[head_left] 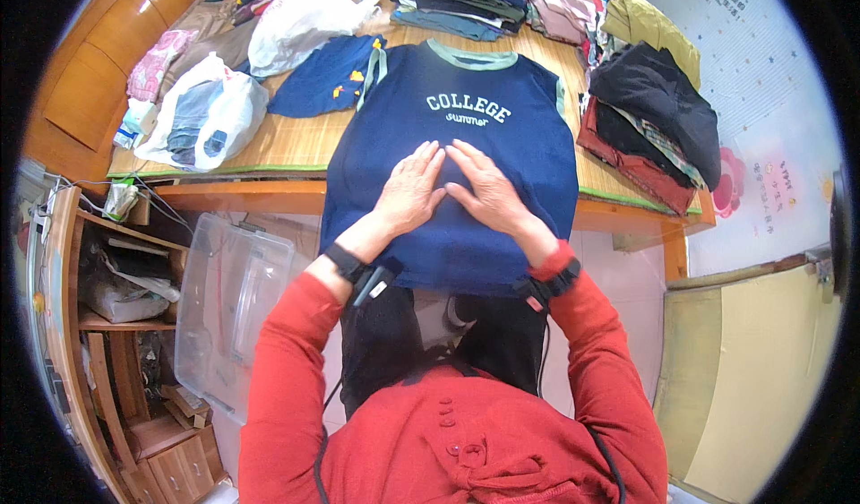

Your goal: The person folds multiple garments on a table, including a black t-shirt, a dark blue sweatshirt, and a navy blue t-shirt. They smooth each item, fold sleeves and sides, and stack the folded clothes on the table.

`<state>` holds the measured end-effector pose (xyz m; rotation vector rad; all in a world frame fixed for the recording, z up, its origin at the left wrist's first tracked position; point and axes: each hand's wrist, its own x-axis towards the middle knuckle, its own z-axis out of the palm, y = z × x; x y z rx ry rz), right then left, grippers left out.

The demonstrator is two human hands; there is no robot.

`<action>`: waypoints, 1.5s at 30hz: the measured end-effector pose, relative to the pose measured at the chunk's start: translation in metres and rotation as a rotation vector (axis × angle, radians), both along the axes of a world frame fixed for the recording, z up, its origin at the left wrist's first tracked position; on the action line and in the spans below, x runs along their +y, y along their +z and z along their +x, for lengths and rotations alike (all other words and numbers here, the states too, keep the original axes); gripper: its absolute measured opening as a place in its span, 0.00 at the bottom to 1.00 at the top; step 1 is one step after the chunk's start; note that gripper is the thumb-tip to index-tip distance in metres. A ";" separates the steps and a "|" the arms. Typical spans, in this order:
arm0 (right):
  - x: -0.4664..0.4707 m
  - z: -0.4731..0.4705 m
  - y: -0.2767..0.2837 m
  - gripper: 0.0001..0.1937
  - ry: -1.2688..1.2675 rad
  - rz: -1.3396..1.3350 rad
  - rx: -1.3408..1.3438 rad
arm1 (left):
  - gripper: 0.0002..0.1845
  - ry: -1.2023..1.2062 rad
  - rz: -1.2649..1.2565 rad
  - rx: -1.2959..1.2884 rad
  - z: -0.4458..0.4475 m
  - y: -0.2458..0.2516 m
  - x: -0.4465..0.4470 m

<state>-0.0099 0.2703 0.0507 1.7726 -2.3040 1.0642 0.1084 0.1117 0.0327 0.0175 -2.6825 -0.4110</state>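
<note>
A navy sleeveless top (376, 141) with pale green neck and armhole trim lies spread in front of me, its neckline away from me. White lettering crosses its chest. Its lower part hangs over the near edge of the bed and reaches my knees. My left hand (413, 185) rests palm down on the middle of the top. Beside it, my right hand (485, 185) lies flat too, the two sets of fingertips almost meeting below the lettering. Neither hand grips the cloth. A smaller navy garment with yellow-orange figures (322, 77) lies against the top's left side.
The bed's mat (295, 144) carries folded clothes (463, 7) at the back and a clothes stack (648, 128) at right. White plastic bags (208, 114) sit at left. Below stand a clear plastic bin (232, 302) and a wooden shelf unit (127, 326). A wall (772, 87) bounds the right.
</note>
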 end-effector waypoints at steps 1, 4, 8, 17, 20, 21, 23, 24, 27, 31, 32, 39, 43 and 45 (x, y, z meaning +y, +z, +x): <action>-0.015 -0.005 -0.009 0.30 0.001 0.007 0.042 | 0.33 0.055 -0.039 -0.104 -0.010 -0.008 -0.005; -0.017 -0.042 -0.030 0.31 -0.108 0.151 0.207 | 0.35 0.154 -0.140 -0.129 -0.005 -0.025 -0.038; 0.033 -0.094 -0.038 0.33 -0.328 0.311 0.170 | 0.36 0.251 -0.097 -0.203 0.039 -0.026 -0.082; -0.057 -0.121 0.023 0.25 -0.065 0.135 0.090 | 0.40 0.350 0.090 -0.039 0.064 -0.001 -0.068; -0.135 -0.123 0.033 0.19 -0.030 0.173 0.003 | 0.40 0.237 0.047 -0.081 0.045 -0.005 -0.053; -0.161 -0.123 0.033 0.18 -0.060 0.193 0.015 | 0.40 0.224 0.034 -0.118 0.039 -0.006 -0.052; -0.208 -0.123 0.030 0.17 -0.109 0.164 0.057 | 0.38 0.207 -0.002 -0.089 0.028 -0.009 -0.058; -0.227 -0.124 0.028 0.17 -0.113 0.156 0.037 | 0.38 0.205 0.010 -0.082 0.023 -0.011 -0.062; -0.275 -0.127 0.019 0.21 -0.252 0.287 0.013 | 0.38 0.221 0.058 -0.206 0.016 -0.016 -0.073; -0.311 -0.132 0.004 0.22 -0.331 0.500 0.095 | 0.40 0.198 0.096 -0.220 0.016 -0.026 -0.076; -0.316 -0.132 0.000 0.21 -0.359 0.474 0.090 | 0.40 0.198 0.095 -0.184 0.016 -0.028 -0.076; -0.324 -0.147 0.008 0.12 -0.393 0.363 0.071 | 0.40 0.181 0.123 -0.178 0.017 -0.030 -0.077; -0.334 -0.161 0.026 0.05 -0.138 -0.022 -0.669 | 0.40 0.175 0.143 -0.205 0.017 -0.029 -0.078; -0.338 -0.160 0.020 0.05 -0.058 0.007 -0.599 | 0.40 0.177 0.134 -0.184 0.017 -0.029 -0.078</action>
